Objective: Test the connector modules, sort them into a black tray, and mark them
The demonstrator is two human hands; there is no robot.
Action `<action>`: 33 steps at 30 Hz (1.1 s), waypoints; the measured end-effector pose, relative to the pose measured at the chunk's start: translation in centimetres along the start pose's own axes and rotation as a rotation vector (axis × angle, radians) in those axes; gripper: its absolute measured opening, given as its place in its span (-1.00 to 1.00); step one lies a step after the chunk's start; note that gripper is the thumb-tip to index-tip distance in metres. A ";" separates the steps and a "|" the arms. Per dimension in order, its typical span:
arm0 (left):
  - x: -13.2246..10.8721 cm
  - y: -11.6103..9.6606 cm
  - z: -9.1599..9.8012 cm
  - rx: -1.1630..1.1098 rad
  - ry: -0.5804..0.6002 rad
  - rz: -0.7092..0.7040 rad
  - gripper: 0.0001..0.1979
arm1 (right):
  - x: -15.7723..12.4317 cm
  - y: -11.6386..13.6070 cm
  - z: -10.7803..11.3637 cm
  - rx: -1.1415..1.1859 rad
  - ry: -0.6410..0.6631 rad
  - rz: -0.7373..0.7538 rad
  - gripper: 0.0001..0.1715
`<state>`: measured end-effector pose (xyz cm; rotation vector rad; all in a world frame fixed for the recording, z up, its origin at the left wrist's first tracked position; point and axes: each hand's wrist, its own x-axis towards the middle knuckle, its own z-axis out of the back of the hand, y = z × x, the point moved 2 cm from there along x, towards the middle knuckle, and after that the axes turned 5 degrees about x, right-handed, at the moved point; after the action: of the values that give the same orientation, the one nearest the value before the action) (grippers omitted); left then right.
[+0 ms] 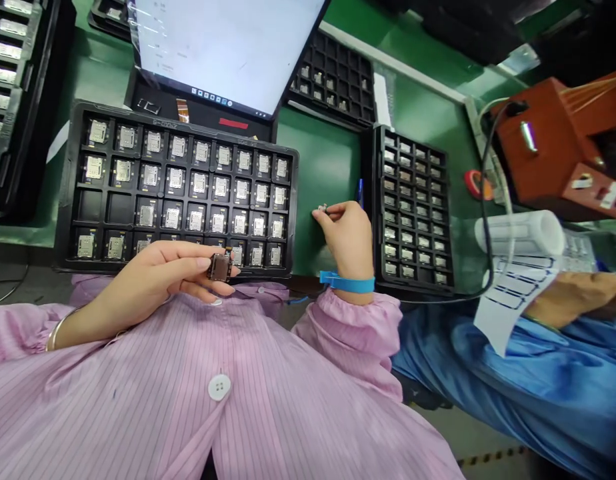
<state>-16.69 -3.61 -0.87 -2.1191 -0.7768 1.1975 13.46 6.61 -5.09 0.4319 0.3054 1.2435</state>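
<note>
My left hand (171, 270) pinches a small circuit board (220, 267) between thumb and fingers, just over the front edge of a black compartment tray (63, 193). The board's dark, brownish face is turned up. Silvery modules fill most of the tray's compartments; two at the left of the third row hold none. To the right of that tray, my right hand (349, 233), with a blue wrist strap, is closed in a pinch above the green mat (315, 160). Between its fingertips is a tiny, pale metallic piece (322, 209), too small to name.
A laptop (223, 53) stands behind the tray. A second black tray of modules (371, 200) lies right of my right hand, near a blue pen (360, 192). At right, a co-worker in a blue sleeve (468, 380) is beside a white label roll (521, 233) and cables.
</note>
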 end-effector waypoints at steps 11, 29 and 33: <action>0.1 0.4 0.8 -0.064 0.021 -0.071 -0.78 | -3.6 2.2 2.1 0.612 -0.044 -0.010 -0.74; -0.7 0.5 0.9 -0.061 0.006 -0.054 -0.77 | -12.6 10.2 0.3 1.040 0.764 0.009 -0.69; -0.7 0.5 0.9 -0.022 -0.012 -0.047 -0.75 | -12.8 10.1 0.4 1.015 0.726 0.035 -0.71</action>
<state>-17.64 -4.26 -1.27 -2.1019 -0.8440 1.1827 1.29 -3.09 -0.07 0.8282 1.5859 1.1723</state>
